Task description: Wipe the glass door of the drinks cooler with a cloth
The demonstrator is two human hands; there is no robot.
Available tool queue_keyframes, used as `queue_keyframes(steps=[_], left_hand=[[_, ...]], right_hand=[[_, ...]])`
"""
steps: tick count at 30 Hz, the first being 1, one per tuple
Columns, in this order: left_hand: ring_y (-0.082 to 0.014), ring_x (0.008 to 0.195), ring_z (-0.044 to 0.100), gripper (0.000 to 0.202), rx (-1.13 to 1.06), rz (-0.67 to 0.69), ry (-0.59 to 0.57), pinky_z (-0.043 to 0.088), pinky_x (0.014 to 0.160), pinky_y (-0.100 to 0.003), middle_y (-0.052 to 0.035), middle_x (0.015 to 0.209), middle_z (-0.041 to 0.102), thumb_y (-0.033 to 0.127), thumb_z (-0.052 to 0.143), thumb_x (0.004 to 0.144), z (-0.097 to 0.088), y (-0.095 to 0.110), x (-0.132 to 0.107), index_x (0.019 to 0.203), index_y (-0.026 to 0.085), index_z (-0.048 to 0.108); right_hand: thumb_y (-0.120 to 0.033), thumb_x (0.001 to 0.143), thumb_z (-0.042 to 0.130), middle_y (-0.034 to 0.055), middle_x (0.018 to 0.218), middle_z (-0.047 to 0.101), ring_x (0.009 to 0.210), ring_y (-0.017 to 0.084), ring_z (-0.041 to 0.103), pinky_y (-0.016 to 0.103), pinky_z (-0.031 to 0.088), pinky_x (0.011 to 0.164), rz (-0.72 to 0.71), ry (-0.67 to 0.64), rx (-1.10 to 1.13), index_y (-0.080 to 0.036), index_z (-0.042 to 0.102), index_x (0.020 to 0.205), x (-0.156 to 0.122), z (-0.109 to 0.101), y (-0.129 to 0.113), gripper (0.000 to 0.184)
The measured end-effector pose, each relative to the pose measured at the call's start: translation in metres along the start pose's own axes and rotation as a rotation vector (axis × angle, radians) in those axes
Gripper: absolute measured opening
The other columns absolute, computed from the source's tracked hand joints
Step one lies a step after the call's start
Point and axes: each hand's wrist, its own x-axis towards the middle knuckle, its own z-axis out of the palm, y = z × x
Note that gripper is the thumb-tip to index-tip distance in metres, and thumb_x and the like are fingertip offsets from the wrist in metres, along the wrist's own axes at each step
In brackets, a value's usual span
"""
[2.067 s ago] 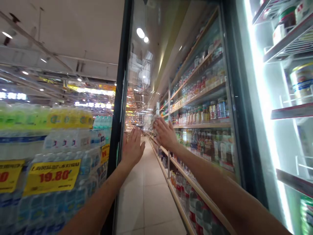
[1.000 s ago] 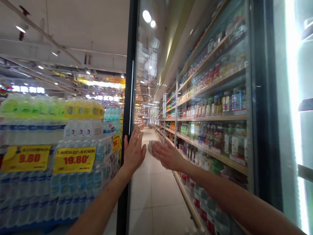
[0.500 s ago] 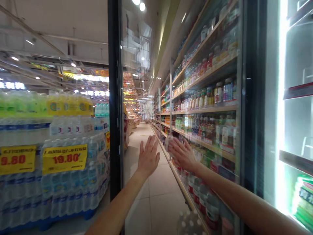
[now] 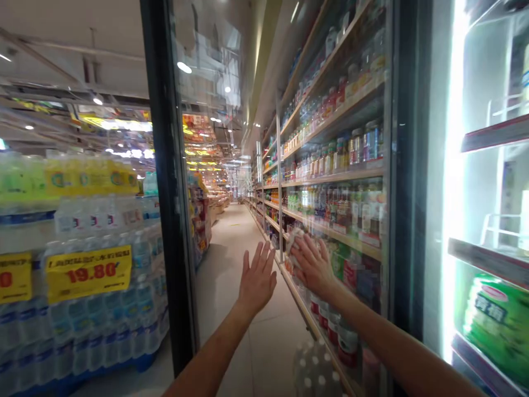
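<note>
Head view: I record a dark-framed glass door across the centre, with drink shelving showing in its glass. Left of the door I find a bottle stack; to the right stands a lit cooler. A green package sits low in the lit cooler, and a yellow price sign reading 19.80 fronts the bottle stack. I note the right hand holding a cloth beneath outstretched fingers. The left hand, just beside it, is flat and unclosed, fingers parted; whether it touches the glass I cannot tell. The whitish cloth lies at the glass, partly hidden, showing past the right fingertips.
</note>
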Motion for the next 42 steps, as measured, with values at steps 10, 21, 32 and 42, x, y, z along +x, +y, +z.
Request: queue_keyframes(steps=[10, 21, 32, 42], left_hand=[[-0.0219, 0.137, 0.015, 0.051, 0.011, 0.069, 0.019, 0.004, 0.111, -0.046, -0.0107, 0.141, 0.035, 0.030, 0.044, 0.084, 0.013, 0.028, 0.006, 0.131, 0.013, 0.038], [-0.0197, 0.137, 0.011, 0.047, -0.030, 0.135, 0.043, 0.001, 0.112, -0.045, -0.0076, 0.141, 0.036, 0.028, 0.043, 0.084, 0.023, 0.059, 0.008, 0.130, 0.015, 0.041], [-0.0202, 0.135, 0.020, 0.047, -0.073, 0.189, 0.017, 0.009, 0.112, -0.047, -0.0074, 0.140, 0.039, 0.026, 0.040, 0.085, 0.032, 0.089, 0.004, 0.131, 0.015, 0.040], [-0.0207, 0.136, 0.020, 0.048, -0.090, 0.174, 0.014, 0.007, 0.111, -0.047, -0.0081, 0.141, 0.037, 0.026, 0.040, 0.085, 0.032, 0.092, 0.008, 0.132, 0.014, 0.038]], right_hand=[[-0.031, 0.082, 0.045, 0.0140, 0.136, 0.043, 0.135, 0.026, 0.024, 0.052, 0.016, 0.107, 0.243, 0.194, -0.111, -0.016, 0.050, 0.122, 0.006, -0.009, 0.037, 0.042], [-0.028, 0.082, 0.046, 0.0124, 0.132, 0.048, 0.133, 0.025, 0.027, 0.050, 0.015, 0.108, 0.223, 0.065, -0.104, -0.018, 0.053, 0.118, -0.065, -0.014, 0.040, 0.039], [-0.025, 0.085, 0.039, 0.0191, 0.138, 0.039, 0.135, 0.028, 0.022, 0.050, 0.027, 0.102, 0.362, 0.004, -0.297, -0.014, 0.032, 0.134, -0.157, -0.014, 0.057, 0.051], [-0.025, 0.084, 0.040, 0.0197, 0.139, 0.036, 0.133, 0.029, 0.026, 0.047, 0.036, 0.100, 0.485, 0.183, -0.273, -0.011, 0.032, 0.136, -0.105, -0.025, 0.114, 0.054]])
